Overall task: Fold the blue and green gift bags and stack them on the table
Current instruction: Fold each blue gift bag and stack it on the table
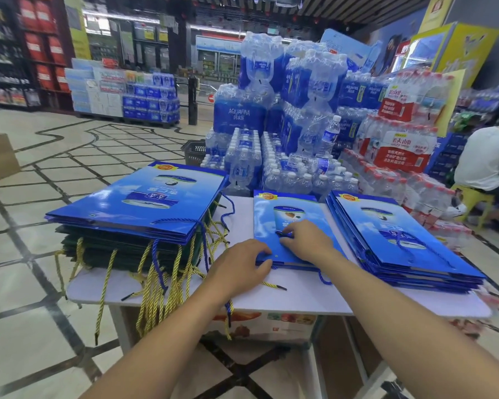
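Observation:
A folded blue gift bag (283, 214) lies flat in the middle of the white table (294, 300). My left hand (239, 269) grips its near left corner, thumb under the edge. My right hand (306, 240) rests on the bag's face and pinches its dark blue cord handle. On the left stands a tall pile: blue bags (144, 200) on top of dark green bags (121, 249), with yellow cords (156, 295) hanging over the table edge. A stack of flat blue bags (398, 240) lies on the right.
Shrink-wrapped packs of bottled water (271, 139) are piled right behind the table. A person in a white shirt (484, 159) sits on a yellow stool at the right. A black shopping basket (195, 152) stands on the tiled floor. A printed box (260, 326) sits under the table.

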